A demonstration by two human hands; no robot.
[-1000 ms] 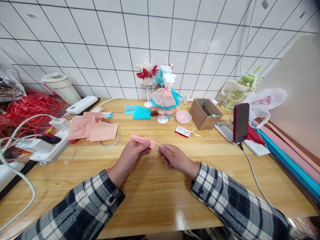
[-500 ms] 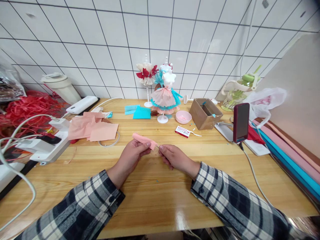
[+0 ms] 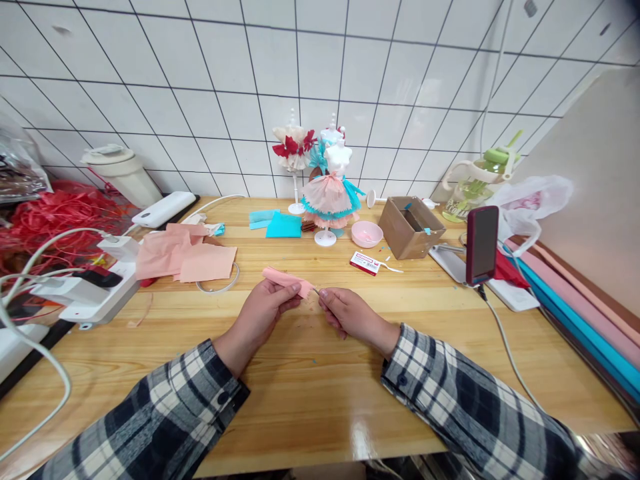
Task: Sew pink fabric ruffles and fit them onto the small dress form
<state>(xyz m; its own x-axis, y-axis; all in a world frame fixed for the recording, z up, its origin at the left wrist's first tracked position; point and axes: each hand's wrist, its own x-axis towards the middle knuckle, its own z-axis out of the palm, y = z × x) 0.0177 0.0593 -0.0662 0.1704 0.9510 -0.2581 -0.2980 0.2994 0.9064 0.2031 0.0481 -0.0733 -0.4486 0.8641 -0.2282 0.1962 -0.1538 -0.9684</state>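
Observation:
My left hand [image 3: 263,310] is closed on a folded strip of pink crepe paper [image 3: 284,279], pinching it between thumb and fingers. My right hand [image 3: 355,313] is closed around a thin dark tool [image 3: 315,291] whose tip points at the strip's right end. Most of the tool is hidden in the fingers, so its exact kind cannot be made out. Tiny scraps lie on the wood below the strip. Beyond the hands stands a small white dress form [image 3: 338,160] wearing a layered pink and turquoise paper skirt [image 3: 327,197].
Pink paper sheets [image 3: 207,264] lie at left by a power strip [image 3: 107,293] with cables. Turquoise paper [image 3: 283,225], a pink bowl [image 3: 367,233], a label card [image 3: 365,263] and a cardboard box [image 3: 410,230] stand behind. A phone on a stand [image 3: 483,245] is at right.
The tool's tip has shifted slightly at the strip's right end, and the strip has tilted a little. Both hands stay nearly in place.

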